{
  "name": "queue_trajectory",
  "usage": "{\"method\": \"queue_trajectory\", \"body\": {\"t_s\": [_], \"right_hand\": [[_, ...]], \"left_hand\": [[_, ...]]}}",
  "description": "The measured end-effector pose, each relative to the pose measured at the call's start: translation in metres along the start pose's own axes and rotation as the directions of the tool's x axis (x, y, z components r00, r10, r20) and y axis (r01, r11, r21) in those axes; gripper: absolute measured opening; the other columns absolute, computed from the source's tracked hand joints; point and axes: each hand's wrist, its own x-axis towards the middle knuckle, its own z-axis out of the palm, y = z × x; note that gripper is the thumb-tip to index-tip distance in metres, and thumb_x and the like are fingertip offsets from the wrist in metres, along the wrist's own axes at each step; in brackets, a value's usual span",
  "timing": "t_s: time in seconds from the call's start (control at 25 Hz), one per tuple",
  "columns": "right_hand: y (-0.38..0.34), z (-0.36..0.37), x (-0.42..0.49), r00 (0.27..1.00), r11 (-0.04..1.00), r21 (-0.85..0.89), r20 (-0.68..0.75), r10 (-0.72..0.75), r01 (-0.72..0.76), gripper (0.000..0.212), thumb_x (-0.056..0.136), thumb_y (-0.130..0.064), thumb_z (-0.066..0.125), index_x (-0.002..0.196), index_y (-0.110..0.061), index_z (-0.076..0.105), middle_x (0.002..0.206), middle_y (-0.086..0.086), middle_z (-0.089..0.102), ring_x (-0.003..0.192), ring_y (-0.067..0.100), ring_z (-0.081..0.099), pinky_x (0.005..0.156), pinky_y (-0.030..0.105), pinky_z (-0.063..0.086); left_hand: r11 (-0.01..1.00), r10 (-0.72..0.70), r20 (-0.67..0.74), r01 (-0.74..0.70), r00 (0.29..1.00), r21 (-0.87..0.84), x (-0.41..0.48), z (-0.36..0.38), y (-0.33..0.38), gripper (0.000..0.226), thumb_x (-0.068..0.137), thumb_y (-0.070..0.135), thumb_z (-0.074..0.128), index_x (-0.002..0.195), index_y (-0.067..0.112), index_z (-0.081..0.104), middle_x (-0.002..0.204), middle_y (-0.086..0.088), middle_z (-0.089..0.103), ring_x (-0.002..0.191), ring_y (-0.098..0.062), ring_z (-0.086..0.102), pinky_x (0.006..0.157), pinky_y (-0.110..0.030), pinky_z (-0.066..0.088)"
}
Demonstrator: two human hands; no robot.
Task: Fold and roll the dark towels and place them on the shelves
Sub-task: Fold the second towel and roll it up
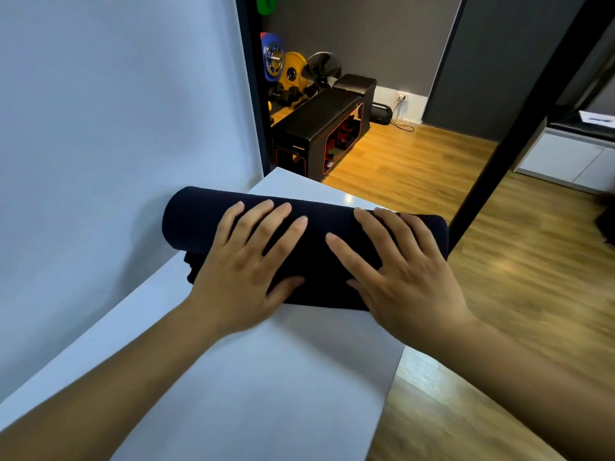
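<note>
From the head view, the white table (266,377) runs along the pale wall (116,128) on the left. Its right edge drops to the wooden floor (499,294), and its far edge lies just beyond the dark towel (186,221). The near stretch of the tabletop is bare.

The towel lies rolled across the far end of the table, its left end close to the wall. Its right end is at the table's right edge, though I cannot tell whether it overhangs.

The left hand (243,267) and the right hand (402,271) both lie flat on top of the roll, fingers spread and pressing down. They sit side by side, with the right hand near the roll's right end.
</note>
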Motion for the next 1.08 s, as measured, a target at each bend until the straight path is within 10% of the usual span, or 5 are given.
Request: {"method": "queue_trajectory", "body": {"t_s": [0.16,0.4,0.84,1.08], "right_hand": [[0.025,0.005,0.011,1.0,0.997,0.065,-0.002,-0.03,0.03,0.056,0.095,-0.042,0.053,0.145,-0.019,0.047,0.139,0.02,0.051,0.122,0.041,0.05,0.103,0.053,0.037],[0.043,0.02,0.023,0.996,0.987,0.137,0.006,-0.092,0.09,0.055,0.094,-0.042,0.051,0.143,-0.018,0.05,0.141,0.015,0.052,0.123,0.037,0.049,0.102,0.05,0.037],[0.035,0.032,0.005,0.992,0.875,0.472,-0.114,-0.06,0.107,0.043,0.075,-0.002,0.069,0.116,-0.013,0.063,0.151,0.016,0.042,0.146,0.035,0.028,0.117,0.058,0.02],[0.021,0.002,-0.031,0.976,0.525,0.827,0.121,0.179,-0.199,0.045,0.083,0.01,0.056,0.121,-0.011,0.065,0.158,0.004,0.031,0.15,0.019,0.017,0.12,0.043,0.022]], "left_hand": [[0.993,0.053,0.27,-0.021,0.962,-0.119,0.04,-0.036,-0.033,0.076,0.083,0.068,0.051,0.146,0.027,0.038,0.143,0.0,0.047,0.127,-0.025,0.047,0.103,-0.045,0.037],[0.932,-0.076,0.717,0.305,0.693,-0.195,0.088,-0.041,-0.038,0.097,0.065,0.072,0.072,0.144,0.055,0.018,0.138,0.012,0.053,0.118,-0.019,0.054,0.095,-0.04,0.048],[0.908,-0.359,0.588,0.416,0.724,0.042,0.019,-0.088,0.069,0.08,0.092,0.067,0.03,0.151,0.041,-0.016,0.139,-0.006,0.044,0.113,-0.029,0.053,0.079,-0.036,0.039],[0.855,-0.5,0.569,0.477,0.653,0.204,0.0,-0.117,0.155,0.082,0.093,0.058,0.04,0.146,0.048,-0.021,0.145,-0.007,0.03,0.115,-0.033,0.041,0.09,-0.044,0.041]]}}
